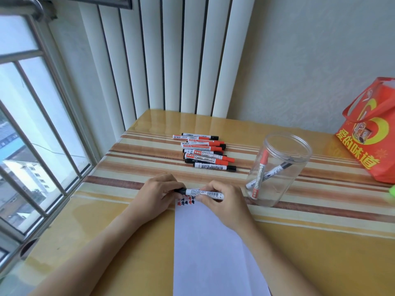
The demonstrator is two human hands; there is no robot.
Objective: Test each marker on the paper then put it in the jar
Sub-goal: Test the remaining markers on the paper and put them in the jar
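A black-capped whiteboard marker (202, 192) lies level between both hands, just above the top edge of the white paper (205, 248). My left hand (159, 193) pinches its black cap end. My right hand (222, 201) grips the white barrel. Red and dark blue test marks (185, 200) sit at the paper's top left. A clear plastic jar (277, 169) stands upright to the right, holding a red marker and a black marker. A pile of several red and black markers (205, 152) lies on the table beyond the hands.
The striped yellow table (119, 221) meets a barred window (32, 135) on the left and a white radiator (171, 56) at the back. A red gift bag (372, 133) stands at the far right, with a green object (392, 191) at the edge.
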